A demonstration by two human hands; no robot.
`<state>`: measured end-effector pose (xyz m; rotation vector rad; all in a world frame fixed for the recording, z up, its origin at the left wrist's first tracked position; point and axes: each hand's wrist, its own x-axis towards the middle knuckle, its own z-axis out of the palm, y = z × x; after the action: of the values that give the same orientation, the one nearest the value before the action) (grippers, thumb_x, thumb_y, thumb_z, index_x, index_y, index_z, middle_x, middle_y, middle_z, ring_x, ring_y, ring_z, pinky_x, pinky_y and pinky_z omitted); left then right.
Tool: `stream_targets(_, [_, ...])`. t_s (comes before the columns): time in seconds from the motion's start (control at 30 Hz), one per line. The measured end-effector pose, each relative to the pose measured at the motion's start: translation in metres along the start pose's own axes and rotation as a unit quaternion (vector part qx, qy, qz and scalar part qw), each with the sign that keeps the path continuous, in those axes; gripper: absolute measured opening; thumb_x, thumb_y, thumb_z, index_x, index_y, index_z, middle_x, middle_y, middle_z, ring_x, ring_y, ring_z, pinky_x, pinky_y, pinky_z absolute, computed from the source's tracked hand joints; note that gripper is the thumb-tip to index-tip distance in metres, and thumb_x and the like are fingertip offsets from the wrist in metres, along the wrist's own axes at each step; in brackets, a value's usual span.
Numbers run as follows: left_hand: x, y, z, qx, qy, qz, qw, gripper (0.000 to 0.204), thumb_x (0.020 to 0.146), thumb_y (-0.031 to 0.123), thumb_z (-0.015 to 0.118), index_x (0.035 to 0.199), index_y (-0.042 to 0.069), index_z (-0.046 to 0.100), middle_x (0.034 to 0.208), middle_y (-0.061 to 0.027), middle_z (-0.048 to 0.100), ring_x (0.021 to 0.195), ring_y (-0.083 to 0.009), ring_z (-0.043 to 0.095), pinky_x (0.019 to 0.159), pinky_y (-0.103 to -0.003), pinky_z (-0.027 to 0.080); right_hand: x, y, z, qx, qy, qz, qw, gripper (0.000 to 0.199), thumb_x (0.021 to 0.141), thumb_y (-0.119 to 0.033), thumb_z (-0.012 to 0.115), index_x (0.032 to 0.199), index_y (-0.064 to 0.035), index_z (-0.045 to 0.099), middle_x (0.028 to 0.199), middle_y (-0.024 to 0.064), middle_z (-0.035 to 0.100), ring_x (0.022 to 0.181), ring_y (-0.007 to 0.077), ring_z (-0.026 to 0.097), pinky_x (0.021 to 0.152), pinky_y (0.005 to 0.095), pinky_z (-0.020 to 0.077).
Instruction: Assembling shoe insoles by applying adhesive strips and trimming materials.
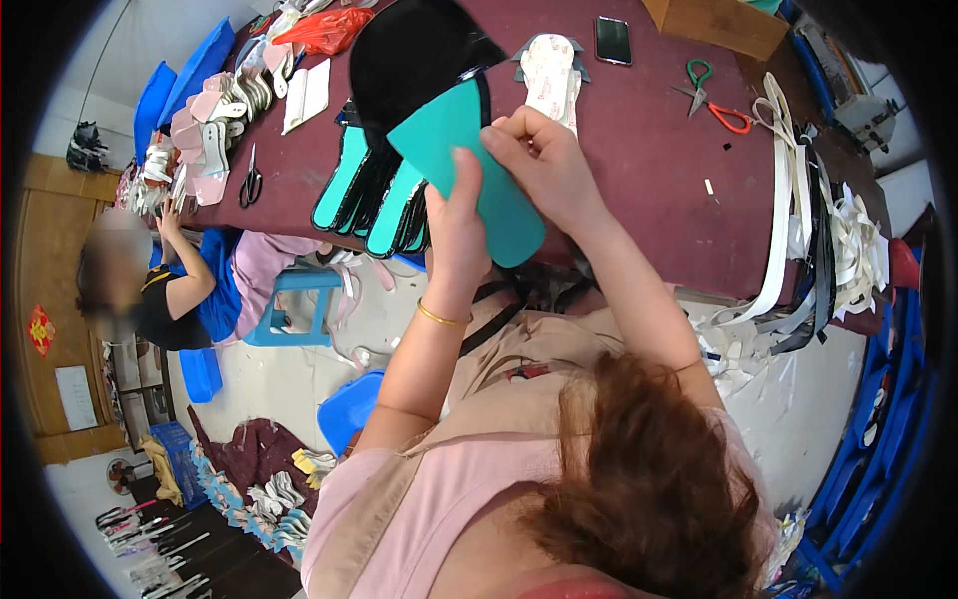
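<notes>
Near twelve o'clock in my view, my left hand (454, 225) is clamped on a teal piece (502, 198), thumb across its face, while my right hand (547, 165) pinches its right edge. The shiny black panel (419, 65) above may be joined to it. Toward eleven, similar pieces (397, 200) rest on the maroon table (659, 190); toward two, red-and-green scissors (700, 97).
</notes>
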<state>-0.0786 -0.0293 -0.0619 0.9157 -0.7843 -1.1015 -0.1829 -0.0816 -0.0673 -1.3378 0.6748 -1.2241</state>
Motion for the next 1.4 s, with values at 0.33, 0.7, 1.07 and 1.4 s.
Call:
stream_targets(0.33, [0.042, -0.042, 0.006, -0.025, 0.057, -0.019, 0.998, 0.043, 0.093, 0.046, 0.045, 0.094, 0.005, 0.057, 0.075, -0.006, 0.062, 0.061, -0.0136, 0.057, 0.055, -0.027, 0.046, -0.066, 0.023, -0.035, -0.141, 0.071, 0.009, 0.987, 0.025, 0.081, -0.018, 0.068, 0.092, 0.0019, 0.059, 0.077, 0.0063, 0.059, 0.07, 0.0121, 0.055, 0.064, 0.0267, 0.0451])
stream_targets(0.7, [0.031, 0.058, 0.083, 0.52, -0.394, 0.426, 0.627, 0.03, 0.076, 0.03, 0.07, 0.075, 0.001, 0.062, 0.069, -0.0135, 0.062, 0.063, -0.0304, 0.06, 0.057, -0.037, 0.045, -0.047, -0.098, -0.106, -0.306, -0.093, -0.15, 0.936, 0.024, 0.074, -0.016, 0.071, 0.09, 0.0006, 0.063, 0.078, 0.0081, 0.058, 0.075, 0.0143, 0.058, 0.068, 0.0257, 0.0444])
stream_targets(1.07, [0.014, 0.064, 0.068, 0.327, -0.339, 0.164, 0.867, 0.021, 0.082, 0.019, 0.064, 0.084, -0.002, 0.066, 0.065, -0.0056, 0.061, 0.056, -0.0083, 0.053, 0.052, -0.025, 0.043, -0.061, -0.081, -0.099, 0.082, 0.047, -0.145, 0.985, 0.006, 0.079, 0.002, 0.067, 0.084, 0.0016, 0.063, 0.083, 0.0046, 0.06, 0.072, 0.0064, 0.054, 0.061, 0.0188, 0.0422])
stream_targets(1.4, [0.011, 0.028, 0.067, 0.14, -0.162, 0.047, 0.976, 0.033, 0.094, 0.026, 0.051, 0.102, -0.003, 0.062, 0.095, -0.0081, 0.066, 0.07, -0.0059, 0.056, 0.061, -0.019, 0.045, -0.047, -0.066, -0.075, 0.029, 0.043, -0.057, 0.997, 0.01, 0.083, -0.006, 0.066, 0.083, 0.0016, 0.06, 0.079, 0.0014, 0.059, 0.069, 0.0034, 0.053, 0.057, 0.0175, 0.0404])
